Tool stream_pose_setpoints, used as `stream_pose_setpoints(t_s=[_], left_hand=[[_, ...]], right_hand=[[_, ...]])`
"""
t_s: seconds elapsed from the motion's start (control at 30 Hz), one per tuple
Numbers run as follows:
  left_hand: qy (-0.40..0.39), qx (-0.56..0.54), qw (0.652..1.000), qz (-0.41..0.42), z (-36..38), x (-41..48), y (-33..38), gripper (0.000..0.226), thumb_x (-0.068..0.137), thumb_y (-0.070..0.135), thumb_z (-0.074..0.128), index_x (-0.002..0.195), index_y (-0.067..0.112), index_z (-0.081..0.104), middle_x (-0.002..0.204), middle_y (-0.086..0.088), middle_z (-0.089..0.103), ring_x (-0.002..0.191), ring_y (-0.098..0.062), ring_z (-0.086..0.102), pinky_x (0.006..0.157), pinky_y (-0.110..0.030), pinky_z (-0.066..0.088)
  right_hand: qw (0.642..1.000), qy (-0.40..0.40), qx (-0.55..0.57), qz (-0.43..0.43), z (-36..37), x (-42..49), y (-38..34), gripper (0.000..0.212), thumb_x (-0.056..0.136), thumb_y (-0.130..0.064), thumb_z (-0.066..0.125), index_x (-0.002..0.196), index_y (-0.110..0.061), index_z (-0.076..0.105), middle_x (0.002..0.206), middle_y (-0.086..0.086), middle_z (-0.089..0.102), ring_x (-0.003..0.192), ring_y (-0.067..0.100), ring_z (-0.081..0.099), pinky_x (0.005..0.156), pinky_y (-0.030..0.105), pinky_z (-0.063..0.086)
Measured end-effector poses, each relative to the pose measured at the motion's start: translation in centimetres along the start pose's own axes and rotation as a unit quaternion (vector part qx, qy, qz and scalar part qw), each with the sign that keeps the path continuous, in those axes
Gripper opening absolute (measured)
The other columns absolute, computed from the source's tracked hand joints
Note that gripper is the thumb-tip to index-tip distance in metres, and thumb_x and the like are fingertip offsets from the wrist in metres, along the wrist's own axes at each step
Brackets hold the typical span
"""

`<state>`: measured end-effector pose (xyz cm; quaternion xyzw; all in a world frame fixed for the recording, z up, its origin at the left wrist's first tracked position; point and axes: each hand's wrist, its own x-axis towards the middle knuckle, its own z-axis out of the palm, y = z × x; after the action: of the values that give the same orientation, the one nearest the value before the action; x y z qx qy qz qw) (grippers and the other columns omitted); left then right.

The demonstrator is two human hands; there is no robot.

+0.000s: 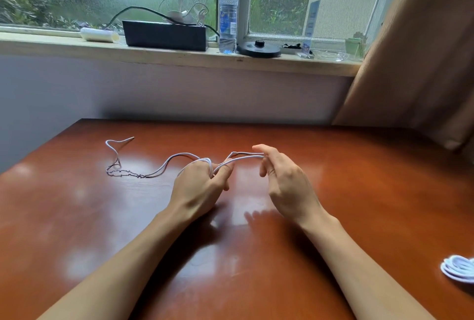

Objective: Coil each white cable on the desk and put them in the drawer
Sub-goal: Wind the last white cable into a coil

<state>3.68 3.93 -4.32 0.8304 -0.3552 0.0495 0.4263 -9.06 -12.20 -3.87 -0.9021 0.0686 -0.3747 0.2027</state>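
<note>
White cable [164,167] looped round left hand [198,183] fingers; right hand [284,181] pinches its loop; wooden desk [359,191]

White cables on desk [359,165]: two, a loose cable [243,158] at centre, a coiled cable [457,271] near right.
Hands: two, left hand [197,186], right hand [284,181].
Water bottle [227,14]: one, far sill.
Black box [164,36]: one, far sill.

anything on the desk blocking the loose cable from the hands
Nothing visible: the cable is held by both the left hand and right hand, its tail lying on bare desk. The drawer is out of view.
</note>
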Motion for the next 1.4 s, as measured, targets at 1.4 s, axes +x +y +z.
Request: stream_pose_setpoints(t_s=[1.4], left_hand=[[-0.071,-0.789,0.583,-0.179,-2.0,1.2,-0.3,0.03,0.091,0.027,0.036,0.071,0.011,0.053,0.065,0.002,0.021,0.053,-0.014,0.015,0.05,-0.027,0.02]], right_hand=[[0.97,-0.195,0.136,0.049,1.4,-0.7,-0.8,0.015,0.088,-0.042,0.077,0.092,-0.028,0.082,0.087,-0.018,0.077,0.073,-0.013,0.063,0.074,0.032,0.057]])
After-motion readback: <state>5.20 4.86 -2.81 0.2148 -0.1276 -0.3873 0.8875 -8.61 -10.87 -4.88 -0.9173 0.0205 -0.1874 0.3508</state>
